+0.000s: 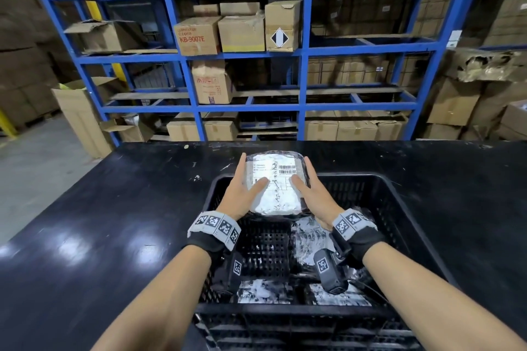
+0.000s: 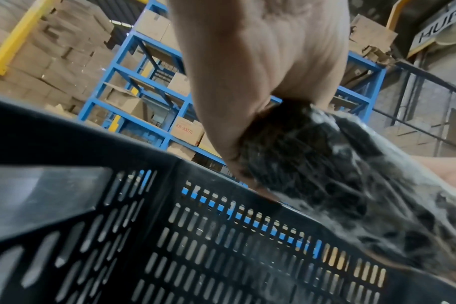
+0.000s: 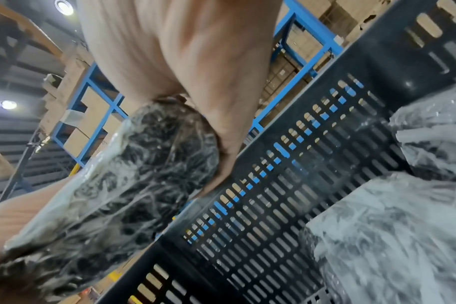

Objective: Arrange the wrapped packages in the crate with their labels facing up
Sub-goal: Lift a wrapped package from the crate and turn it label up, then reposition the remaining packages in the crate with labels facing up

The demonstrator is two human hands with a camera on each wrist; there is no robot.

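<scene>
A plastic-wrapped dark package (image 1: 275, 184) with a white barcode label facing up hangs above the far end of the black slotted crate (image 1: 399, 208). My left hand (image 1: 242, 191) grips its left side and my right hand (image 1: 312, 194) grips its right side, thumbs lying on the label. From below, the left wrist view shows the package (image 2: 338, 185) over the crate wall (image 2: 195, 236); the right wrist view shows the package (image 3: 133, 185) beside the crate wall (image 3: 299, 185). Several wrapped packages (image 1: 309, 234) lie inside the crate; two more packages (image 3: 390, 236) show there.
The crate sits on a glossy black table (image 1: 114, 222). Behind the table stands blue shelving (image 1: 303, 51) loaded with cardboard boxes (image 1: 199, 37). More cartons (image 1: 82, 120) stand on the floor at the left and right.
</scene>
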